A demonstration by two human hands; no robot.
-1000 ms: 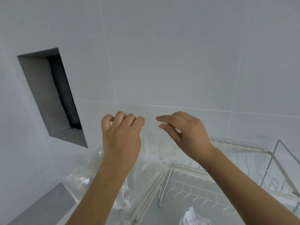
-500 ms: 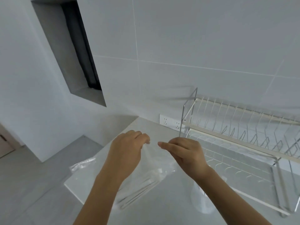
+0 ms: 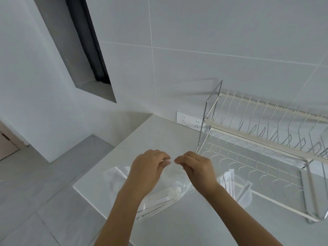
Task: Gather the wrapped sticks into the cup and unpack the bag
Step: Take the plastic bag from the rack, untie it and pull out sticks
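A clear plastic bag lies on the white counter, with white wrapped sticks showing through it under my left forearm. My left hand and my right hand meet above it, each pinching the bag's upper edge with fingertips almost touching. A clear cup stands just right of my right wrist, holding a few wrapped sticks upright; my forearm hides its left side.
A wire dish rack fills the right side of the counter, close behind the cup. A double wall socket sits on the tiled wall. The counter's left edge drops to a grey tiled floor. A dark wall recess is up left.
The view has tilted down from the wall to the counter. Both hands have come down with the bag and drawn closer together. The cup with sticks has come into sight.
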